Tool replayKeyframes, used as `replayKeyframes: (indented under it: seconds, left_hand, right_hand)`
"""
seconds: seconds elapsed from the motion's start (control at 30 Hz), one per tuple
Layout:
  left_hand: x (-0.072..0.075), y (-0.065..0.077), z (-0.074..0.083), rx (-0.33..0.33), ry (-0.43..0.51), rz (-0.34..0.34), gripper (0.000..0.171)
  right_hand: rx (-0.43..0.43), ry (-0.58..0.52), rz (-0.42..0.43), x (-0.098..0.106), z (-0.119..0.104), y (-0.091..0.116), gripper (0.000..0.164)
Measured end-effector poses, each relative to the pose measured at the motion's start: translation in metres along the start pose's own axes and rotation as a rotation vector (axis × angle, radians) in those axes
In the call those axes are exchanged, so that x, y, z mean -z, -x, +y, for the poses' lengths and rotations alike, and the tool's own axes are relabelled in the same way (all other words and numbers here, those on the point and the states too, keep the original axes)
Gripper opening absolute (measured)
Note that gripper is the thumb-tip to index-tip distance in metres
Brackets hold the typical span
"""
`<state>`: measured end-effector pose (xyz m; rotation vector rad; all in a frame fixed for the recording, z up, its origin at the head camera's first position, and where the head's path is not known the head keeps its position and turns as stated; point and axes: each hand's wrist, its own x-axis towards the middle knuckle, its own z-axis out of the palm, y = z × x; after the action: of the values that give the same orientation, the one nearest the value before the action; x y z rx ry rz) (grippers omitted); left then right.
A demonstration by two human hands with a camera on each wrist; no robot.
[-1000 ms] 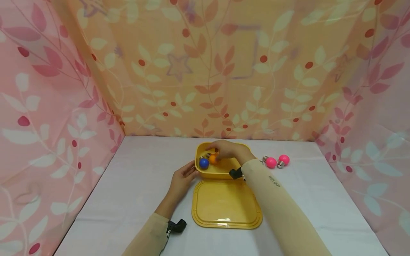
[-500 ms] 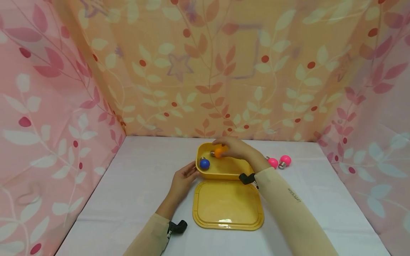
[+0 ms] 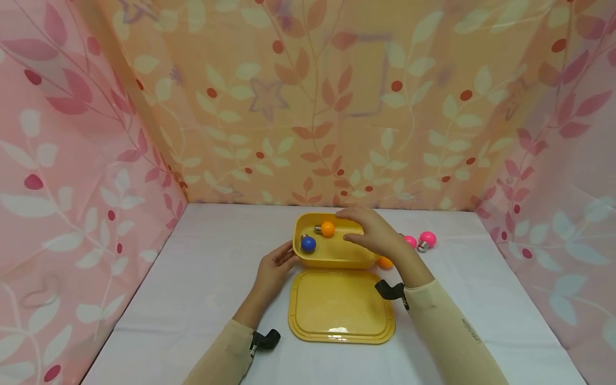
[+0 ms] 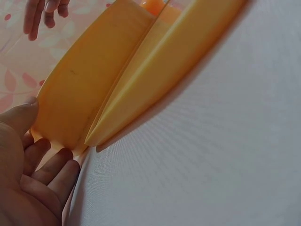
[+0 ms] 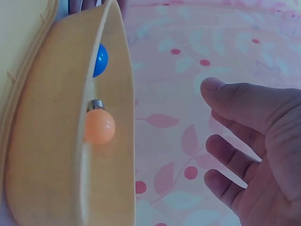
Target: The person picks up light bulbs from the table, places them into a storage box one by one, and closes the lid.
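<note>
In the head view, my left hand (image 3: 273, 271) rests against the left end of a yellow plastic box (image 3: 337, 264). In the left wrist view its thumb and fingertips touch the outside of the box. Inside the box lie a blue light bulb (image 3: 308, 244) and an orange light bulb (image 3: 328, 229), both with metal screw bases. My right hand (image 3: 375, 232) is over the right part of the box, thumb and fingers spread, holding nothing. In the right wrist view it is apart from the box wall.
A yellow lid (image 3: 341, 307) lies flat in front of the box. Another orange bulb (image 3: 385, 262) sits by the box's right corner, partly hidden by the right arm. Two pink bulbs (image 3: 427, 239) lie farther right on the white-covered table (image 3: 212, 256). Patterned cloth walls enclose the table.
My right hand has let go of the orange bulb in the box and drawn back to the right. An orange bulb beside the box has come into view. My left hand stays put.
</note>
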<state>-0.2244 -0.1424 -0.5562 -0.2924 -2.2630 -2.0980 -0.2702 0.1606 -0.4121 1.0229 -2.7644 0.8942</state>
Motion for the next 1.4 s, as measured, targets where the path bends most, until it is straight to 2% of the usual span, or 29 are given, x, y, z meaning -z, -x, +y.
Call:
replayKeyframes:
  seconds: [0.17, 0.43, 0.63, 0.77, 1.1, 1.27, 1.4]
  left_hand:
    - [-0.001, 0.0, 0.002, -0.008, 0.016, 0.001, 0.058]
    - [-0.002, 0.001, 0.006, 0.0, -0.019, 0.006, 0.057]
    - [-0.002, 0.001, 0.006, 0.0, -0.018, 0.002, 0.057]
    - [-0.002, 0.001, 0.006, 0.004, -0.013, 0.003, 0.056]
    - [-0.003, 0.002, 0.006, -0.015, -0.007, 0.005, 0.057]
    - [-0.001, 0.001, 0.004, -0.014, -0.017, 0.01, 0.056]
    - [0.001, 0.001, 0.003, -0.012, -0.017, 0.011, 0.056]
  right_hand:
    - [0.0, 0.022, 0.07, -0.002, -0.002, 0.018, 0.055]
    - [0.004, -0.031, 0.175, 0.0, 0.0, 0.048, 0.055]
    - [-0.005, -0.03, 0.245, 0.004, 0.007, 0.066, 0.055]
    - [-0.034, -0.024, 0.265, 0.009, 0.013, 0.072, 0.055]
    - [-0.036, 0.003, 0.305, 0.023, 0.029, 0.081, 0.059]
    - [-0.09, 0.0, 0.32, 0.027, 0.039, 0.085, 0.057]
    - [-0.151, -0.014, 0.3, 0.028, 0.045, 0.087, 0.054]
